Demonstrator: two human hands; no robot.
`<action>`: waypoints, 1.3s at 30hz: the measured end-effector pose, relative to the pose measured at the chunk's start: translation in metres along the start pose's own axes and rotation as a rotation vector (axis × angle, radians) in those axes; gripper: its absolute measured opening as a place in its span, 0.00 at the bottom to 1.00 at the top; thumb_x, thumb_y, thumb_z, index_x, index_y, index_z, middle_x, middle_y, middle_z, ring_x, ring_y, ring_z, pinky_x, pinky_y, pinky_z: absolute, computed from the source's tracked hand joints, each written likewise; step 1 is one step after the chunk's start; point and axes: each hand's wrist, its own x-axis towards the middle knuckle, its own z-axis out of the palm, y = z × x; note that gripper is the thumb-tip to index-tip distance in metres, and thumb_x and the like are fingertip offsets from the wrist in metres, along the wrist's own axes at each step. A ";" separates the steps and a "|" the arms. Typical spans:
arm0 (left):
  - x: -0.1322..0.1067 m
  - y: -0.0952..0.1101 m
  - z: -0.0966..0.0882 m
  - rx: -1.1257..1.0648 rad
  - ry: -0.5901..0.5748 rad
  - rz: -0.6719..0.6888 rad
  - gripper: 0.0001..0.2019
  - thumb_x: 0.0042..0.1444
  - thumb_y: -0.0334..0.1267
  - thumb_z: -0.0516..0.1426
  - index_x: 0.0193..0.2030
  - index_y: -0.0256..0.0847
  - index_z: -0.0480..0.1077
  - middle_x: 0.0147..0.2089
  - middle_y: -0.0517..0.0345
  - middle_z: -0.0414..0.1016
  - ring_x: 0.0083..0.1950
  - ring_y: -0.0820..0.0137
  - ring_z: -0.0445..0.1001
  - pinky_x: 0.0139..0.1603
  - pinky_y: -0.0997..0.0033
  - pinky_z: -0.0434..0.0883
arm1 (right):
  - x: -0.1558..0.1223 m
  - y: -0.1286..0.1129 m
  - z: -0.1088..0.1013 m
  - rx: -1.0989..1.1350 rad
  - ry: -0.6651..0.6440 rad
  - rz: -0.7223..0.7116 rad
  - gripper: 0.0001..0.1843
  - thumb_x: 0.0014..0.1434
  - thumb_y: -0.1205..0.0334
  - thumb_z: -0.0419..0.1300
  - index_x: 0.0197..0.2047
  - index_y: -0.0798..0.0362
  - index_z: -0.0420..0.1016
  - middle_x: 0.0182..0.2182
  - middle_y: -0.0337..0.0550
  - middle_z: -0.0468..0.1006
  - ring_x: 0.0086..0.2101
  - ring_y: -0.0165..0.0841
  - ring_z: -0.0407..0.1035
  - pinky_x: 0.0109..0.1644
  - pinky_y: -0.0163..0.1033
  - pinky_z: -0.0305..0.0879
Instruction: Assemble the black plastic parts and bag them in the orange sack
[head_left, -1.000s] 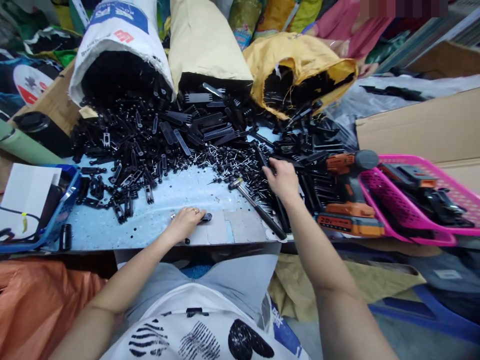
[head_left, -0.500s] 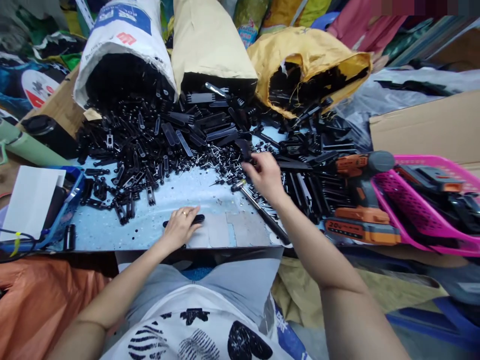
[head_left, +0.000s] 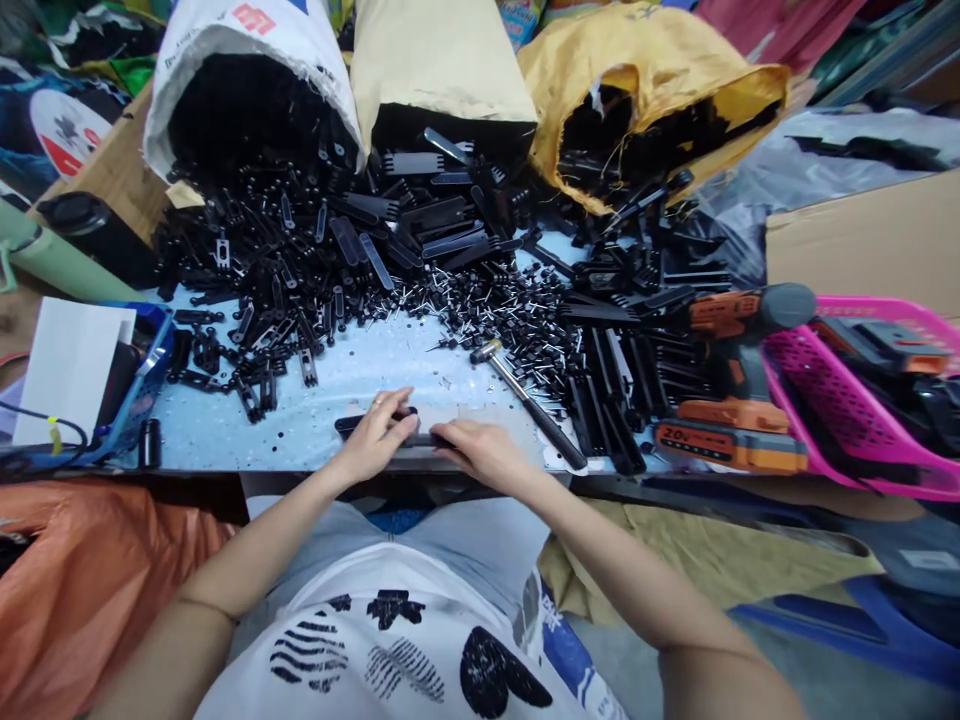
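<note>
My left hand [head_left: 380, 437] is curled over a black elongated plastic piece [head_left: 349, 425] at the table's front edge, its thumb and fingers on the piece. Close beside it, my right hand [head_left: 484, 455] pinches a narrow black plastic strip [head_left: 429, 440] that runs toward the left hand. The two pieces meet or overlap under my fingers, where I cannot make out the join. A grey plate [head_left: 499, 412] lies flat on the table beneath my hands. To the right, a hammer [head_left: 529, 400] with a black grip rests diagonally.
Loose small black pins [head_left: 517, 310] lie behind the hammer. Black plastic parts [head_left: 277, 270] spill from a white sack [head_left: 255, 40], a cream sack [head_left: 442, 60] and a yellow sack [head_left: 660, 60]. An orange cordless drill [head_left: 731, 430] stands beside a pink basket [head_left: 795, 400]; a blue basket [head_left: 142, 380] is left.
My right hand has come down from the pin pile, bringing a black strip to the left hand. The left hand remains on its black piece at the front. The view has shifted slightly.
</note>
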 end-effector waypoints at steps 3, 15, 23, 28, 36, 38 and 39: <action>0.004 -0.007 -0.004 0.489 -0.136 0.151 0.32 0.56 0.56 0.53 0.61 0.39 0.57 0.59 0.43 0.62 0.61 0.55 0.59 0.59 0.52 0.60 | 0.002 0.018 0.012 -0.070 -0.213 -0.053 0.16 0.65 0.54 0.49 0.47 0.53 0.71 0.35 0.45 0.75 0.36 0.33 0.69 0.37 0.35 0.56; 0.007 -0.025 0.003 0.821 -0.157 0.262 0.32 0.48 0.63 0.56 0.49 0.39 0.61 0.44 0.48 0.71 0.45 0.57 0.71 0.42 0.61 0.67 | 0.005 -0.003 0.014 -0.263 -0.037 0.078 0.18 0.67 0.52 0.45 0.47 0.52 0.71 0.33 0.45 0.74 0.33 0.32 0.65 0.34 0.38 0.45; 0.003 -0.039 -0.003 0.724 -0.076 0.411 0.21 0.54 0.54 0.55 0.45 0.40 0.62 0.42 0.50 0.72 0.43 0.61 0.74 0.40 0.64 0.69 | 0.016 -0.011 -0.007 -0.338 -0.020 -0.018 0.17 0.68 0.55 0.43 0.46 0.53 0.70 0.33 0.46 0.73 0.34 0.33 0.64 0.34 0.38 0.44; 0.005 -0.034 0.000 0.765 -0.133 0.323 0.24 0.52 0.58 0.55 0.44 0.39 0.63 0.39 0.51 0.73 0.42 0.60 0.74 0.38 0.65 0.69 | 0.020 0.006 -0.003 -0.241 -0.094 0.031 0.17 0.66 0.51 0.47 0.44 0.53 0.71 0.34 0.46 0.73 0.35 0.33 0.65 0.34 0.37 0.48; 0.127 0.002 0.036 0.760 -0.106 0.201 0.16 0.62 0.35 0.48 0.55 0.34 0.62 0.53 0.41 0.67 0.53 0.59 0.67 0.51 0.61 0.65 | -0.002 0.036 0.034 -0.063 0.004 0.063 0.19 0.64 0.49 0.50 0.46 0.53 0.73 0.40 0.47 0.73 0.41 0.35 0.65 0.44 0.39 0.56; 0.158 0.006 0.045 0.747 -0.116 0.157 0.13 0.59 0.28 0.49 0.50 0.31 0.66 0.49 0.40 0.69 0.51 0.59 0.69 0.50 0.62 0.65 | -0.003 0.042 0.032 -0.053 0.013 0.098 0.19 0.65 0.49 0.48 0.46 0.53 0.73 0.39 0.47 0.74 0.42 0.35 0.65 0.46 0.39 0.56; 0.167 0.007 0.047 0.740 -0.121 0.146 0.12 0.57 0.25 0.49 0.46 0.30 0.68 0.47 0.40 0.70 0.49 0.59 0.70 0.50 0.62 0.65 | -0.001 0.049 0.028 -0.061 0.043 0.147 0.20 0.65 0.50 0.47 0.47 0.53 0.73 0.40 0.48 0.74 0.42 0.36 0.65 0.46 0.39 0.57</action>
